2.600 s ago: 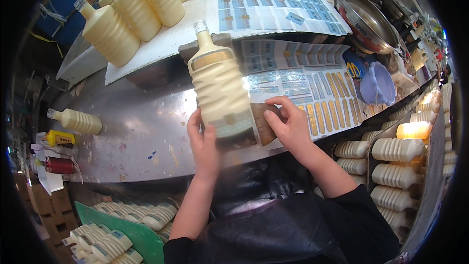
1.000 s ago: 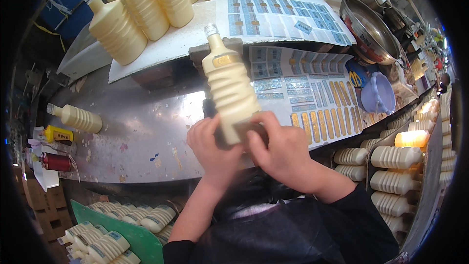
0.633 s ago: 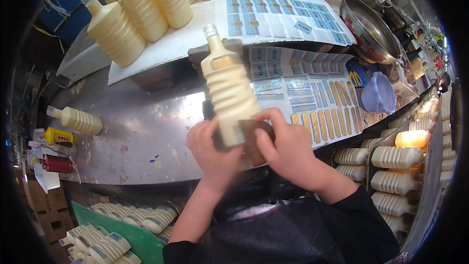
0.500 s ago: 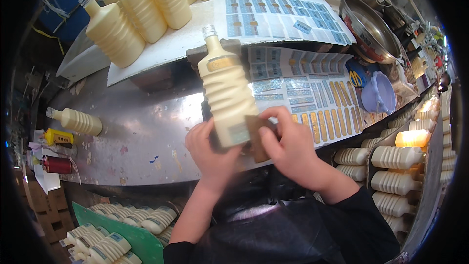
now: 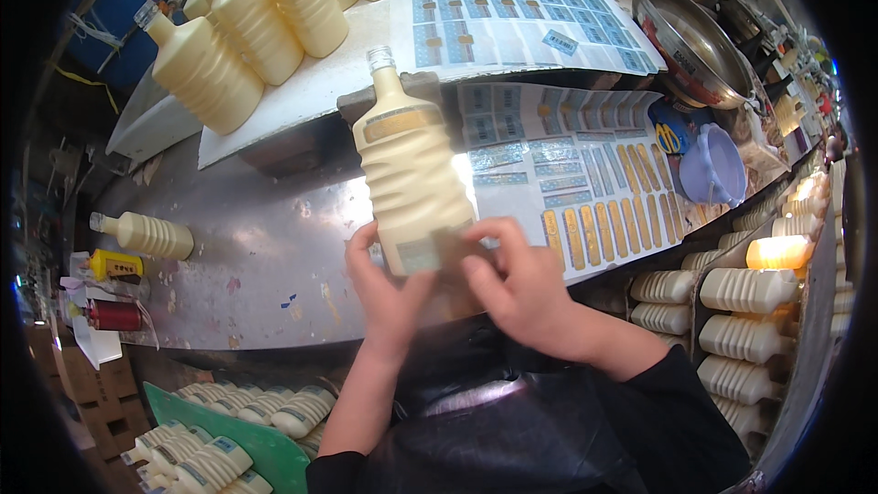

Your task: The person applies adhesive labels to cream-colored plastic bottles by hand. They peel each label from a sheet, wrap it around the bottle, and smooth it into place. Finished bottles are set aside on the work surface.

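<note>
Over the shiny metal table (image 5: 274, 256), the left hand (image 5: 389, 288) grips the cream bottle (image 5: 412, 174) while the right hand (image 5: 521, 288) fingers should press the small label (image 5: 439, 252) flat and straight.

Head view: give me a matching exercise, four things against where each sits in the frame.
Things:
1. held bottle
2. metal bowl
3. lone lying bottle
4. purple bowl

Places:
A. far left of the steel counter
B. between both hands, centre
C. upper right, beside the sticker sheets
D. right edge of the counter, below the metal bowl

Pairs: 1-B, 2-C, 3-A, 4-D
</note>
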Tool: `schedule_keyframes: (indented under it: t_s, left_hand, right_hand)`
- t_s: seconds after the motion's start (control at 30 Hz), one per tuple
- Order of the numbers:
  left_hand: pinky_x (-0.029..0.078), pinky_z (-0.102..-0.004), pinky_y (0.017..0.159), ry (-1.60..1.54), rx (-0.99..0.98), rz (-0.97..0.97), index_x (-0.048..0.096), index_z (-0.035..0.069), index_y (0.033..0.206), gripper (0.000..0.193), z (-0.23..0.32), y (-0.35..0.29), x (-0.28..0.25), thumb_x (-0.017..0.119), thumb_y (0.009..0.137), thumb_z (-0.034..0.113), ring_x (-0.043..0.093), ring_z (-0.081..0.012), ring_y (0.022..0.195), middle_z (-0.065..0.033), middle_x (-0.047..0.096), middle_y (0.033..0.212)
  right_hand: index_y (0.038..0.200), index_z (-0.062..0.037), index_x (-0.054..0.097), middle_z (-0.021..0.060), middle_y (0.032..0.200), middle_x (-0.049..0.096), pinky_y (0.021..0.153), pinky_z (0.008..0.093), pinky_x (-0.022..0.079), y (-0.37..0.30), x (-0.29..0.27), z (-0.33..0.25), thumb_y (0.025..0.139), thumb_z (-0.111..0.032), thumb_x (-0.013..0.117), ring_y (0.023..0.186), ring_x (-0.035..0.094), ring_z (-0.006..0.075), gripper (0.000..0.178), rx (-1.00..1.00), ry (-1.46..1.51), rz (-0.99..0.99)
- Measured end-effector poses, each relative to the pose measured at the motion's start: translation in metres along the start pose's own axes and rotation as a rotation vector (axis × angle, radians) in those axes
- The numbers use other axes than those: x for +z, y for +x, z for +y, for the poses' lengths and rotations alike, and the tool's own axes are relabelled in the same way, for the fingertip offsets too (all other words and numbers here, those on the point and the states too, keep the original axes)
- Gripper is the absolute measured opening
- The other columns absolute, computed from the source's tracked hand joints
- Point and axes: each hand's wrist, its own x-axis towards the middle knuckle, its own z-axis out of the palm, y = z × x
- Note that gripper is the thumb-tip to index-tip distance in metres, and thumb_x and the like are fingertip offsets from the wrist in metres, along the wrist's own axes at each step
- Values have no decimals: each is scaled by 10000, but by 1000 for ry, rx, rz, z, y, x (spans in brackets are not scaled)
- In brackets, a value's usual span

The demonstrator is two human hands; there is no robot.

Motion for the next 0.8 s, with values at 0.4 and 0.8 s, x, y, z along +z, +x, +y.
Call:
schedule_keyframes:
  t_s: [0.4,0.8]
  left_hand:
    - [338,-403,1128,-322,-120,99,388,-61,1395,502,-3,4,22,511,1025,255,451,-262,1276,-200,464,1354]
    - [336,-395,1136,-223,-186,55,379,-56,1415,510,2,3,16,493,1036,266,452,-262,1290,-189,455,1381]
  right_hand:
    - [1146,-71,588,45,530,500,476,341,335,2,-2,61,962,-143,637,450,451,145,204,188,16,65]
    - [1156,-85,597,105,564,565,515,399,436,-1,2,46,968,-169,629,499,587,273,209,54,-88,69]
